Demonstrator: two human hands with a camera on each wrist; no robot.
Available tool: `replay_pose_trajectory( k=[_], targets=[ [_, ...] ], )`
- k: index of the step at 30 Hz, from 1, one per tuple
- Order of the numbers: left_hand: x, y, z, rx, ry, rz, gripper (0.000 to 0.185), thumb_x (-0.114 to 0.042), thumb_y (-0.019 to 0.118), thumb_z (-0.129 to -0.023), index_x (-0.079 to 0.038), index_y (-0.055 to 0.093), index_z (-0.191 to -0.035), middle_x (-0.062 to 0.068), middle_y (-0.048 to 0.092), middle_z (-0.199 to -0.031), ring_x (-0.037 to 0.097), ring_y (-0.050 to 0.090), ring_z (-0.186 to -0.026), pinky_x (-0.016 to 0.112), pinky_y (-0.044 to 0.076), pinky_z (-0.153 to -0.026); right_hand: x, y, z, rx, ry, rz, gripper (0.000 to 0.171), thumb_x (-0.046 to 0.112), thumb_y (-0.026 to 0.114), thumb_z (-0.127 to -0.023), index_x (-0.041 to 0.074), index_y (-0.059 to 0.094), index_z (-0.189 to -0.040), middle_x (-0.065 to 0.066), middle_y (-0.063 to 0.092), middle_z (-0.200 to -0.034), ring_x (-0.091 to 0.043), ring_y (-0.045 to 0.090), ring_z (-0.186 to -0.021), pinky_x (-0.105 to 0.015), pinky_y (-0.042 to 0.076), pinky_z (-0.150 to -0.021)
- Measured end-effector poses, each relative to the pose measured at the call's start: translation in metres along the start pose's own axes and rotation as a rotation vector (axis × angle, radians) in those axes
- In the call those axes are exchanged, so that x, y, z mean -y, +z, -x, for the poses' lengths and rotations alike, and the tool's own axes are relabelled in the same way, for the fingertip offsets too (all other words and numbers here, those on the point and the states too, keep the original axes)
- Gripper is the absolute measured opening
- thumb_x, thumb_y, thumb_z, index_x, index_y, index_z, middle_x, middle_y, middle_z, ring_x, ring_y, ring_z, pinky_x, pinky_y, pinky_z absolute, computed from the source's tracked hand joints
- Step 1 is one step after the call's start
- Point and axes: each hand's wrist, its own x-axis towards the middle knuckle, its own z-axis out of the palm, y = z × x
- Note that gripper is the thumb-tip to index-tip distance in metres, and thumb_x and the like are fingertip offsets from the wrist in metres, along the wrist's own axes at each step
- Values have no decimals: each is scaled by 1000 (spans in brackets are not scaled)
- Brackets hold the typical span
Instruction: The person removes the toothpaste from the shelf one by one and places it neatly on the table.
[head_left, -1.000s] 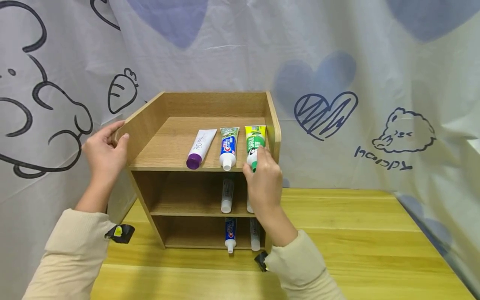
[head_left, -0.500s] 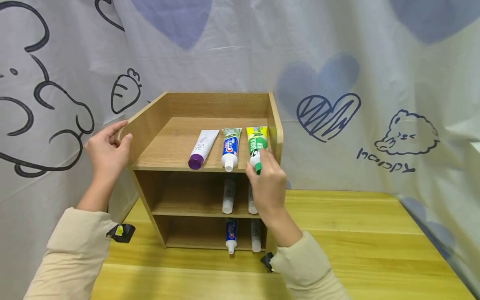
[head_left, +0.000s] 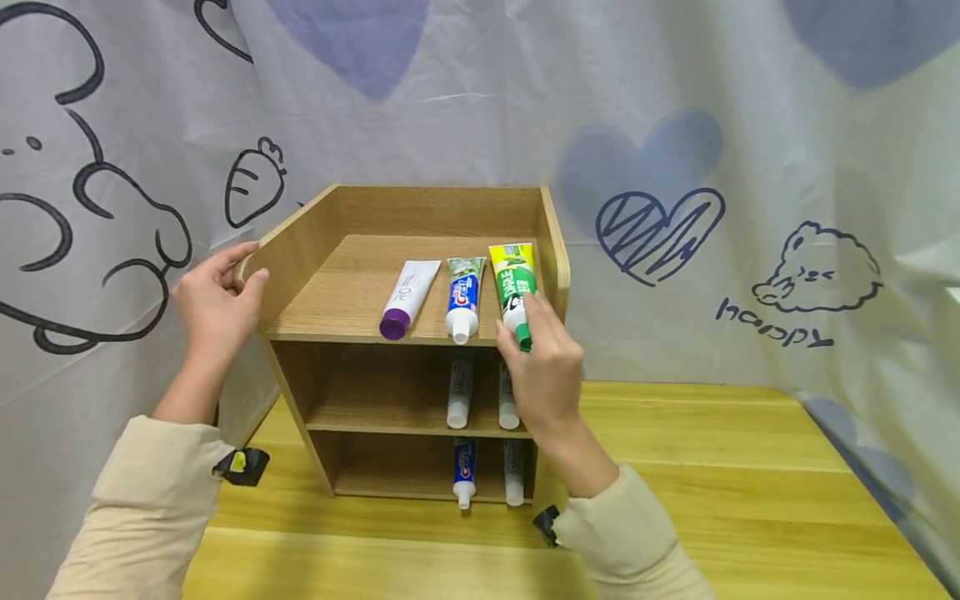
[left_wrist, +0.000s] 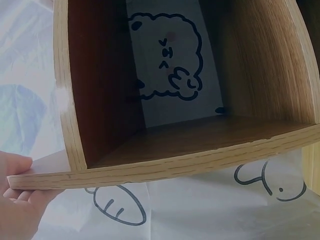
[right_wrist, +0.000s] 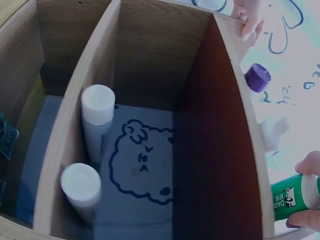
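My right hand [head_left: 546, 367] pinches a green-and-yellow toothpaste tube [head_left: 513, 279] near its green cap, at the right front of the wooden shelf unit's top [head_left: 337, 304]. In the right wrist view its thumb and a finger lie on either side of the green tube [right_wrist: 288, 200]. Left of it lie a blue Crest toothpaste tube [head_left: 462, 296] and a white tube with a purple cap [head_left: 409, 298], caps forward. My left hand [head_left: 217, 304] grips the front of the unit's left side panel. In the left wrist view the panel edge [left_wrist: 45, 181] passes between thumb and fingers.
On the middle shelf lie two pale tubes [head_left: 460, 393] with white caps. The bottom shelf holds a blue Crest tube [head_left: 464, 468] and a pale tube [head_left: 513, 472]. The unit stands on a yellow wooden table [head_left: 697, 475] before a patterned curtain [head_left: 480, 108].
The green-and-yellow tube has tilted, its flat end shifting up and left while the cap end swings right with my right hand. My left hand keeps its grip. The whole view has drifted slightly.
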Motion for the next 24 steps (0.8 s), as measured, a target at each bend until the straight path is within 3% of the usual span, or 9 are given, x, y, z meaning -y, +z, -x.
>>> replay_pose_trajectory(
  k=[15,17,20,22,24],
  targets=[
    [-4,-3,0,51,-19,-26,34,-3,60,-84,-4,63,-118,-36,37,-44,-12,35,-39,7,28,-38,0,-23,-27,-125,-32,-100,36,6,74,-73,-11,64,-102,-28,65,-102,-40,66,-93,-42,55,-73],
    [-4,-4,1,46,-7,-31,35,-3,61,-84,-4,63,-118,-35,36,-43,-12,34,-39,7,36,-55,-2,-25,-31,-144,-27,-102,35,6,75,-73,-11,65,-102,-28,65,-102,-39,66,-92,-42,55,-72],
    [-4,-5,2,43,4,-45,35,-3,61,-83,-5,64,-118,-35,35,-42,-13,33,-38,12,36,-67,-3,-29,-35,-171,-23,-105,34,5,75,-72,-11,65,-100,-28,65,-101,-39,66,-91,-43,55,-72],
    [-5,-6,2,42,10,-50,35,-3,61,-83,-4,64,-118,-35,35,-42,-13,32,-38,12,36,-66,-5,-31,-38,-184,-20,-107,34,4,75,-71,-10,65,-100,-28,65,-101,-39,66,-90,-43,55,-71],
    [-5,-6,3,45,9,-55,35,-2,60,-83,-4,63,-118,-34,34,-42,-12,32,-38,9,28,-47,-7,-35,-40,-202,-14,-105,33,3,75,-71,-10,66,-100,-27,66,-100,-39,66,-91,-43,55,-72]
  ],
)
